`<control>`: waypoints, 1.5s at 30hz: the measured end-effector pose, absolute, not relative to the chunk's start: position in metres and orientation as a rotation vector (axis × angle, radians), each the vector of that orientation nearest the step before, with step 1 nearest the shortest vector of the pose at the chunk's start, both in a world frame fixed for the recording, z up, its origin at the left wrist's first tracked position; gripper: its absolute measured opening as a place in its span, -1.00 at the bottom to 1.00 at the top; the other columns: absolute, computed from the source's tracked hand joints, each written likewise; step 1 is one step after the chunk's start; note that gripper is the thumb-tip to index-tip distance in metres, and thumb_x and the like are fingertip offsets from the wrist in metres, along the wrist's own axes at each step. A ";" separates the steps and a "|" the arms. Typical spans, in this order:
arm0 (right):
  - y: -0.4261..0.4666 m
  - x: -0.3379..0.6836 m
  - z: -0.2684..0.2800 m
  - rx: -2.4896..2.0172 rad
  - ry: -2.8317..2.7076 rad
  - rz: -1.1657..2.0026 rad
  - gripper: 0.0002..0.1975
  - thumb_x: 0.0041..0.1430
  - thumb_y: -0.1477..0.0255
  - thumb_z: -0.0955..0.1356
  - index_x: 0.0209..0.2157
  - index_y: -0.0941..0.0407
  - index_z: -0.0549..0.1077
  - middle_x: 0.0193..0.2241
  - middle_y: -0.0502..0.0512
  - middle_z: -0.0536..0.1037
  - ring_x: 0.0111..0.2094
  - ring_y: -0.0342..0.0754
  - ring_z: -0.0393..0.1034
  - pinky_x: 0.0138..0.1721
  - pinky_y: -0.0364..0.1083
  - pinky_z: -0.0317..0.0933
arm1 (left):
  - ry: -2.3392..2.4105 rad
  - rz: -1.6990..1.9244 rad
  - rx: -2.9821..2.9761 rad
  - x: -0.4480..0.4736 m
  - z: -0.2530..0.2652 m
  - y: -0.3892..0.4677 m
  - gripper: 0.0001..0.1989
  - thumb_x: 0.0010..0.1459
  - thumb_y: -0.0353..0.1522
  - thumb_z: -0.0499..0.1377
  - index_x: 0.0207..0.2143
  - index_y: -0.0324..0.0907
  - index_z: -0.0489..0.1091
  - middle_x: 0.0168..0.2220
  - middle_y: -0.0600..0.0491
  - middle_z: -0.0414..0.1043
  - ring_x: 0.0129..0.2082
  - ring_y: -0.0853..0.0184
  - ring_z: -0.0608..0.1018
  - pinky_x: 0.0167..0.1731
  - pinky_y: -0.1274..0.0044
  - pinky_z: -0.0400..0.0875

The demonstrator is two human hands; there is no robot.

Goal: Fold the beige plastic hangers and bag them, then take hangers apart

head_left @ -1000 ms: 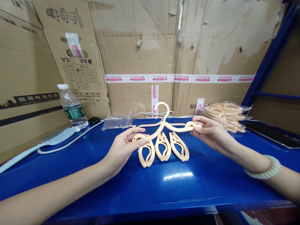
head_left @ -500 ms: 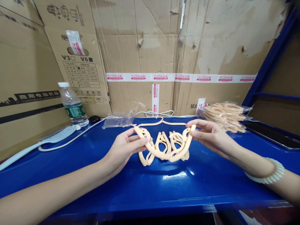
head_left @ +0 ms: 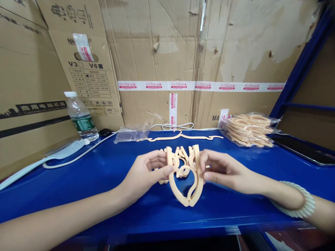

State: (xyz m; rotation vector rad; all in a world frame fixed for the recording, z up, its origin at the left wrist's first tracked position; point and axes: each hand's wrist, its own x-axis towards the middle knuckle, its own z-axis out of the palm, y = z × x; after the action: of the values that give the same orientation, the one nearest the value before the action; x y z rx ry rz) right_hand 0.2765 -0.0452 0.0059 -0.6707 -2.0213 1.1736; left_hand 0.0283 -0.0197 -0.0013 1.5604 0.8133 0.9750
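"How did the hanger look?"
"Cream, folded to a V, hook curled between its sides."
"Where, and the fingers?"
"Over the blue table; left hand and right hand each pinched one side."

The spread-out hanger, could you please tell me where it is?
In the head view, the spread-out hanger lies back-centre on the blue table, left of the bagged hangers.
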 end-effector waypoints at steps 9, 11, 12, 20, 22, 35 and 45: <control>-0.052 0.276 0.013 -0.721 -2.329 0.944 -0.67 0.36 0.43 0.21 0.10 0.04 0.41 -0.06 0.17 0.41 -0.22 -0.12 0.36 -0.21 -0.09 0.32 | 0.779 1.001 1.680 0.028 0.001 -0.026 -0.73 0.02 -0.30 0.32 -0.18 -0.16 0.52 -0.37 0.01 0.54 -0.39 0.32 0.54 -0.47 0.57 0.47; -0.052 0.275 0.010 -0.726 -2.300 0.998 -0.64 0.36 0.45 0.19 0.14 0.05 0.37 -0.09 0.17 0.37 -0.37 -0.20 0.31 -0.34 -0.15 0.31 | 0.748 1.005 1.709 0.028 0.001 -0.026 -0.72 0.04 -0.30 0.31 -0.15 -0.12 0.53 -0.33 0.02 0.54 -0.34 0.31 0.55 -0.46 0.58 0.46; -0.052 0.275 0.009 -0.723 -2.287 1.024 -0.64 0.36 0.45 0.19 0.14 0.05 0.36 -0.10 0.17 0.36 -0.42 -0.23 0.28 -0.38 -0.17 0.30 | 0.731 1.000 1.732 0.028 0.001 -0.026 -0.73 0.06 -0.30 0.30 -0.13 -0.09 0.53 -0.30 0.02 0.54 -0.31 0.30 0.55 -0.45 0.58 0.46; -0.060 0.271 0.010 -0.769 -2.299 0.960 -0.78 0.29 0.45 0.29 -0.04 0.07 0.39 -0.21 0.10 0.41 -0.28 -0.12 0.37 -0.27 -0.11 0.36 | 0.719 0.934 1.749 0.030 -0.001 -0.023 -0.72 0.13 -0.31 0.25 -0.09 -0.11 0.50 -0.31 0.02 0.57 -0.33 0.31 0.56 -0.41 0.57 0.45; -0.061 0.271 0.011 -0.769 -2.310 0.930 -0.82 0.29 0.45 0.29 -0.07 0.08 0.37 -0.21 0.10 0.43 -0.26 -0.11 0.37 -0.23 -0.10 0.34 | 0.731 0.937 1.732 0.030 -0.001 -0.022 -0.73 0.12 -0.30 0.26 -0.11 -0.14 0.50 -0.30 0.00 0.56 -0.34 0.32 0.56 -0.42 0.58 0.45; -0.056 0.270 0.014 -0.728 -2.346 1.061 -0.71 0.32 0.39 0.27 0.05 0.10 0.29 -0.19 0.10 0.44 -0.21 -0.10 0.37 -0.14 -0.04 0.29 | 0.793 1.007 1.625 0.035 -0.009 -0.019 -0.75 0.01 -0.30 0.35 -0.34 -0.21 0.37 -0.47 0.13 0.47 -0.44 0.40 0.56 -0.48 0.63 0.51; -0.054 0.273 0.011 -0.792 -2.230 1.100 -0.60 0.24 0.36 0.34 0.11 0.05 0.36 -0.12 0.12 0.47 -0.20 -0.09 0.39 -0.21 -0.10 0.32 | 0.747 0.937 1.830 0.035 -0.004 -0.027 -0.92 0.11 -0.35 0.26 -0.36 -0.18 0.53 -0.32 0.06 0.58 -0.29 0.33 0.60 -0.25 0.56 0.51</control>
State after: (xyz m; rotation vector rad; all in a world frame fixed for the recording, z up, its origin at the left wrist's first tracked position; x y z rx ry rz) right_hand 0.2734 -0.0544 0.0110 -0.7923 -2.2301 1.1001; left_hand 0.0346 -0.0272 -0.0041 1.8296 0.7474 0.9374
